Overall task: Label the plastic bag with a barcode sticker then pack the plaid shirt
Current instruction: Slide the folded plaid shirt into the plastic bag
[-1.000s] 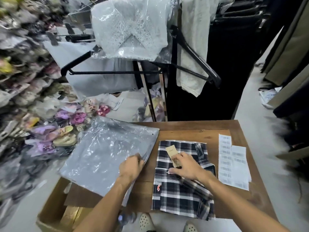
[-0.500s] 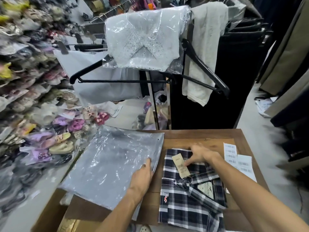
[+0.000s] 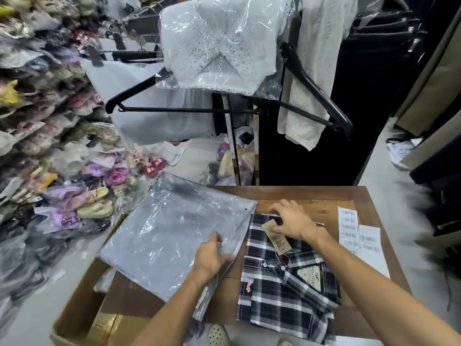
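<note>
A: Table (image 3: 324, 196), brown wood, carried everything. What lay biggest on it?

B: The clear, crinkled plastic bag (image 3: 174, 236), flat on the left side and hanging past the table's left edge over an open cardboard box (image 3: 74, 310) below. Its long axis ran from the far left corner down toward the person, and its near right edge sat just beside the shirt.

A: And the shirt?

B: The folded navy-and-white plaid shirt (image 3: 282, 290) lay to the right of the bag, its long side running away from the person, its tan paper hang tag (image 3: 275, 236) on top.

A: The hands?

B: The left hand (image 3: 210, 255) rested on the bag's right edge, fingers curled and thumb pinching the film. The right hand (image 3: 291, 218) lay spread and palm down on the shirt's far end, fingertips over the top edge; I couldn't tell whether it had hold of the cloth.

A: The stickers?

B: White barcode sticker sheets (image 3: 354, 228) lay right of the shirt, nearer the right hand. I saw no label on the bag, so I judged that hand should reach rightward, then cross over the shirt to the bag.
</note>
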Demonstrator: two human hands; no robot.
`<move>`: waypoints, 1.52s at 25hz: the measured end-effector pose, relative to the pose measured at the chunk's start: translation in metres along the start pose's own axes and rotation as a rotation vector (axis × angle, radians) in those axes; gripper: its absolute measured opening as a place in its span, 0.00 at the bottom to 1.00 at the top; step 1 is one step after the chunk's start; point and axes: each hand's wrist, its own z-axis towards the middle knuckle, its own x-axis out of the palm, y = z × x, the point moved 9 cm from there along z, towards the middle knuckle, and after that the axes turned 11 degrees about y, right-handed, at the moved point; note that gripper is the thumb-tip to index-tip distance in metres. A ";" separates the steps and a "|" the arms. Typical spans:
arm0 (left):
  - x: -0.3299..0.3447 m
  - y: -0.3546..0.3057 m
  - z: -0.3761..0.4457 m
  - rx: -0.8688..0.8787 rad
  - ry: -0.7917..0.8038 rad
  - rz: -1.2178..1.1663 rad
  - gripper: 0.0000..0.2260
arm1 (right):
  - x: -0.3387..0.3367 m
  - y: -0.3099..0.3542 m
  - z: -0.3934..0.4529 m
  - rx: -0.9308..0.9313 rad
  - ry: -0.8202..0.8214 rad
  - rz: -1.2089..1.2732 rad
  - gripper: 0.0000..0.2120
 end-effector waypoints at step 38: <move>-0.057 -0.027 -0.035 0.142 -0.230 0.146 0.09 | 0.065 0.109 -0.007 -0.523 0.348 -0.530 0.23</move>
